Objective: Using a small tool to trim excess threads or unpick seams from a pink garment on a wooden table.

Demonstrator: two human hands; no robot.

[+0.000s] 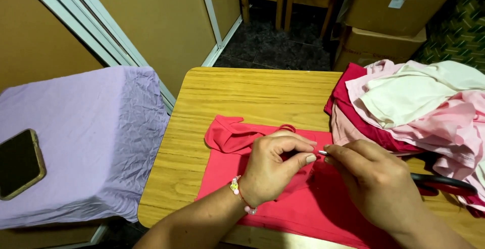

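Hands, two: left hand (273, 170) fingers pinch one red garment (283, 208); right hand (374, 183) fingers pinch small metal tool (322, 152)

A small home sewing or garment workroom: a wooden desk (242, 89) carries a heap of pink, white and red garments (419, 105), stacked cardboard boxes (389, 21) stand behind it, and black-handled scissors (444, 183) lie by the heap

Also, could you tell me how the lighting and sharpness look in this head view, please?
In the head view, light is warm and even; the wooden table shows a mild sheen, no hard glare. The left hand and right hand cast soft shadows on the red garment. Hands are slightly soft; the doorframe bows from wide-angle distortion; the far floor is dim.
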